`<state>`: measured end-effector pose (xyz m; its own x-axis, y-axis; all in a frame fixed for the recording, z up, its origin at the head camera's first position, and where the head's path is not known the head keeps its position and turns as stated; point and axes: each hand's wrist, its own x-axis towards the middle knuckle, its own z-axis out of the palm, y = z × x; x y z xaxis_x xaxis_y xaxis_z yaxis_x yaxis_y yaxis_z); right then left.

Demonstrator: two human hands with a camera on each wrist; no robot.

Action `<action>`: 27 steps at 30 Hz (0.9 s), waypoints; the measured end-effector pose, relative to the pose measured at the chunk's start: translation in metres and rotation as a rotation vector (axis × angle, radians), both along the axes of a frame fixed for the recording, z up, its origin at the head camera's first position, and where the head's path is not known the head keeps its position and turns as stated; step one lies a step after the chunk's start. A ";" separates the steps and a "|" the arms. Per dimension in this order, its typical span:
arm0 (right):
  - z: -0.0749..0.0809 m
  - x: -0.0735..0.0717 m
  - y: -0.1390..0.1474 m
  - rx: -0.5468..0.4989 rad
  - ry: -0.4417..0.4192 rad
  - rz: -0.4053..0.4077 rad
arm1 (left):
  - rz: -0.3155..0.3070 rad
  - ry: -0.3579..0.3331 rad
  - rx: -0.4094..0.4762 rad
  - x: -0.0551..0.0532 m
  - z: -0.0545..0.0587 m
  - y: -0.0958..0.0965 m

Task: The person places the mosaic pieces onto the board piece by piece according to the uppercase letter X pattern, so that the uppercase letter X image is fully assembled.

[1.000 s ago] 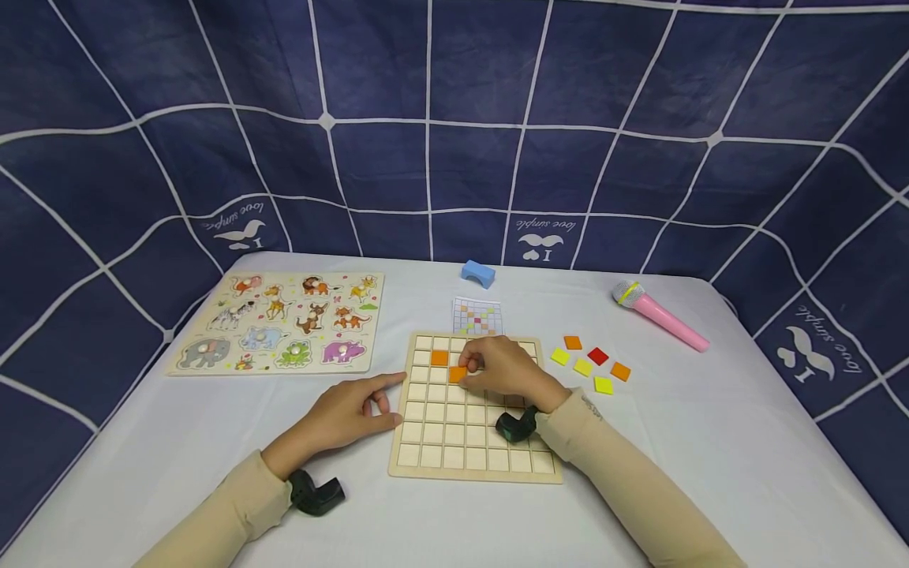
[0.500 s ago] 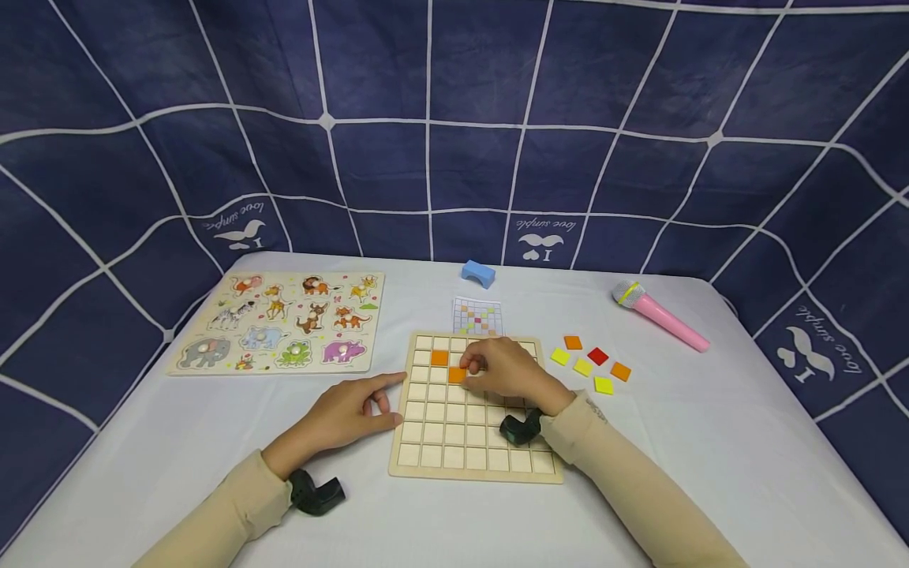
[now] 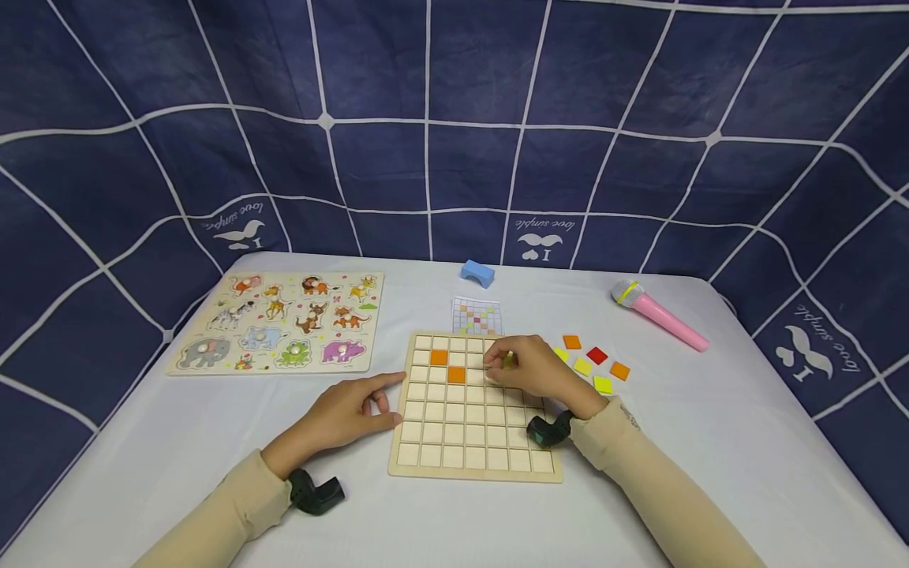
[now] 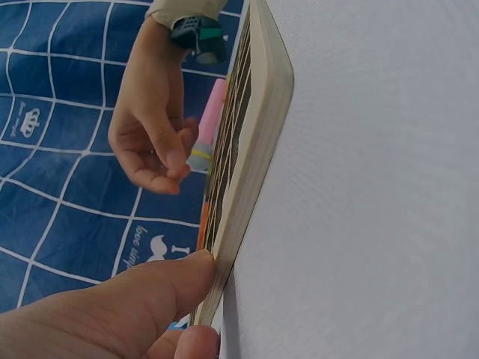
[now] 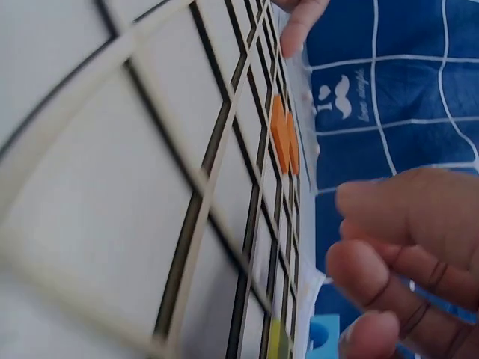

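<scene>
A wooden grid board [image 3: 454,471] lies flat before me, with two orange tiles [image 3: 447,367] set diagonally in its upper left squares. My left hand [image 3: 348,410] touches the board's left edge; in the left wrist view its thumb [image 4: 172,280] lies against that edge. Over the upper right of the board is my right hand [image 3: 536,367], its fingers loosely bent. The right wrist view shows nothing between those fingers [image 5: 367,277]. Beneath them a yellow tile [image 5: 277,340] shows on the board, mostly hidden by the hand in the head view.
Several loose tiles, among them a red tile [image 3: 596,356], lie right of the board. A small pattern card [image 3: 476,315] and a blue arched block [image 3: 478,274] are behind it. An animal puzzle [image 3: 277,323] lies left, a pink toy microphone [image 3: 660,317] far right.
My right hand has moved right, away from the second orange tile, which it was touching and which now stays in its square. The left hand has not moved.
</scene>
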<state>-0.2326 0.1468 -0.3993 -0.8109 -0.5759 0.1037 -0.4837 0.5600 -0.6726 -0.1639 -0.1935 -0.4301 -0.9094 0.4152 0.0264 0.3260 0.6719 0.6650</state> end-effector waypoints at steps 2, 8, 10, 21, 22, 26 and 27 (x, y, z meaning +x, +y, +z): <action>-0.001 0.000 0.006 -0.025 -0.006 0.002 | 0.000 0.000 0.000 0.000 0.000 0.000; -0.002 0.000 0.026 -0.087 -0.011 -0.013 | -0.003 0.000 -0.003 -0.001 -0.001 -0.001; -0.002 0.000 0.032 -0.100 -0.014 -0.029 | -0.002 0.000 -0.003 -0.001 -0.001 -0.001; -0.002 0.005 0.069 -0.107 0.022 -0.128 | -0.003 -0.002 -0.004 -0.001 0.000 -0.001; -0.001 0.005 0.072 -0.103 0.024 -0.137 | -0.002 -0.004 -0.003 -0.001 0.000 0.000; -0.001 0.005 0.085 -0.078 0.042 -0.174 | 0.001 -0.008 -0.002 0.000 0.000 0.000; -0.001 0.006 0.088 -0.072 0.048 -0.184 | 0.001 -0.009 -0.001 0.000 0.000 0.000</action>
<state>-0.2269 0.2351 -0.4005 -0.8951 -0.4079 0.1801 -0.4097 0.5931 -0.6931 -0.1643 -0.1935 -0.4299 -0.9100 0.4142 0.0180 0.3196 0.6732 0.6668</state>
